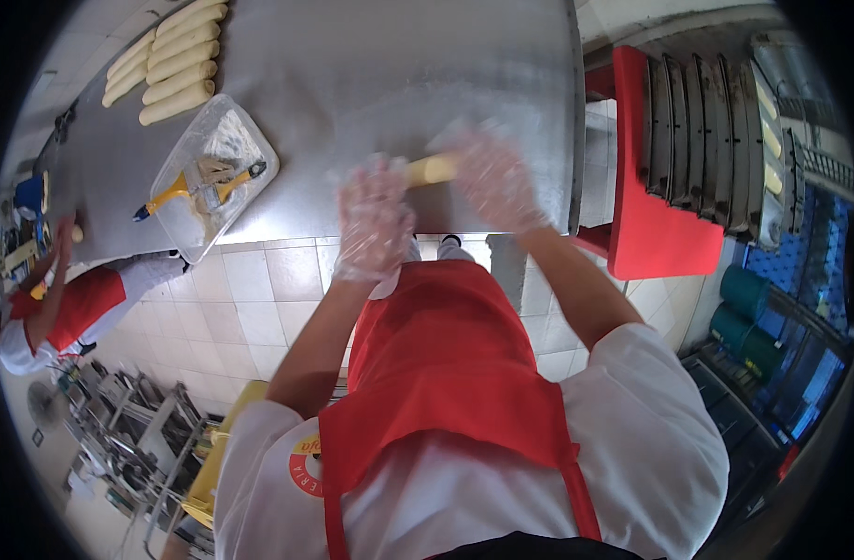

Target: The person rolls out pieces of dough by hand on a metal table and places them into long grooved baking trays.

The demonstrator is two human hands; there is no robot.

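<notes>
Indoors: steel table (399, 65), tiled floor (292, 280) — left hand (376, 219), right hand (494, 179) at dough roll (432, 171) — fingers (378, 182) blurred, can't tell.

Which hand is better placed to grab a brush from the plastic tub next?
Probably the left hand: the plastic tub and its yellow-handled brushes are on its side. The right hand is farther away, at the dough roll's right end.
</notes>
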